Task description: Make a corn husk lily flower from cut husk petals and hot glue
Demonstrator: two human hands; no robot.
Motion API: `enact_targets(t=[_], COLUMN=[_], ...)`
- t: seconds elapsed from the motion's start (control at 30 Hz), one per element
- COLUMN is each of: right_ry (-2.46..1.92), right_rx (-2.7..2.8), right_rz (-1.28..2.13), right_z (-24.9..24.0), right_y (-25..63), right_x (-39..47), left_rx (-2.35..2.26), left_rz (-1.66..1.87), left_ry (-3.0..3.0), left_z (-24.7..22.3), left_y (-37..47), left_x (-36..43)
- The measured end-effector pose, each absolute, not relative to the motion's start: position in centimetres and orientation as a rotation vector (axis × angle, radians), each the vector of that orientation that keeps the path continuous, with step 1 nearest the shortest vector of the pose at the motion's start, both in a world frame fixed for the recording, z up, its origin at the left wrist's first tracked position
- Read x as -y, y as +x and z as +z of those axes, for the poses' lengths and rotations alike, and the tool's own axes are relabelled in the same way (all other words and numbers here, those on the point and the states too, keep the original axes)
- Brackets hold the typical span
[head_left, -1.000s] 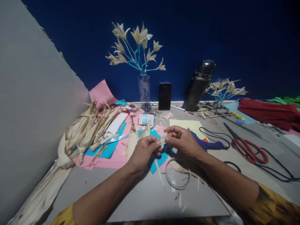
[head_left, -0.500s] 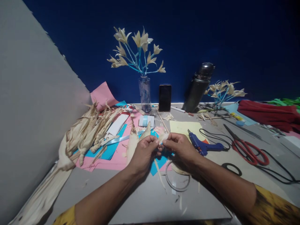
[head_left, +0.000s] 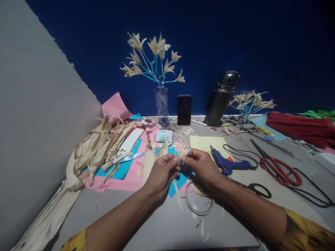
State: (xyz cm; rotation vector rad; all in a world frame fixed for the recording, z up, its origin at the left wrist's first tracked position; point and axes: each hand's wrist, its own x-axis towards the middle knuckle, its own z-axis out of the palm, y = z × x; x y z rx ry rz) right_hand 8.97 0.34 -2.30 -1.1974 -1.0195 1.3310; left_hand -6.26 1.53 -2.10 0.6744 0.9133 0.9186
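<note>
In the middle of the head view, my left hand (head_left: 165,170) and my right hand (head_left: 202,166) meet with closed fingertips. Between them is a small pale piece of corn husk (head_left: 183,152), pinched by the right thumb and fingers. The left thumb and forefinger press together at its lower end; fingers partly hide that spot. Two upright-pointing husk pieces (head_left: 148,160) lie just left of my left hand. Below the right hand is a ring of pale wire or tape (head_left: 199,211), partly covered by the wrist.
A blue glue gun (head_left: 227,164), red-handled scissors (head_left: 281,170) and a black scissor handle (head_left: 259,191) lie right. Dried husks (head_left: 86,150) pile up left on coloured paper. Behind stand a glass vase (head_left: 162,106) of husk flowers, a phone (head_left: 184,110) and a flask (head_left: 221,101).
Both hands keep nearly the same place and pinch, with only slight finger movement. More of the black scissor handle shows beside the right forearm.
</note>
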Motion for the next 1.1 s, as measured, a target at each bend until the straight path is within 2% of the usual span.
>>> enact_targets(t=[0.37,0.87,1.1], right_ry=[-1.128,-1.191,-1.272], right_rx=[0.988,0.978,1.152], right_rz=[1.48,1.382,1.355], right_z=[-2.2,-2.7,-1.3], right_y=[8.9,9.5,9.9], right_x=[0.0,-0.6,-0.8], left_rx=[-0.895,-0.966,-1.013], left_rz=[0.941,0.948,0.945], left_ry=[0.772,0.876,1.02], left_z=[-2.2,-2.5,-2.0], left_y=[-6.2,-6.1,-6.2], left_x=[-1.3,-1.3,-1.2])
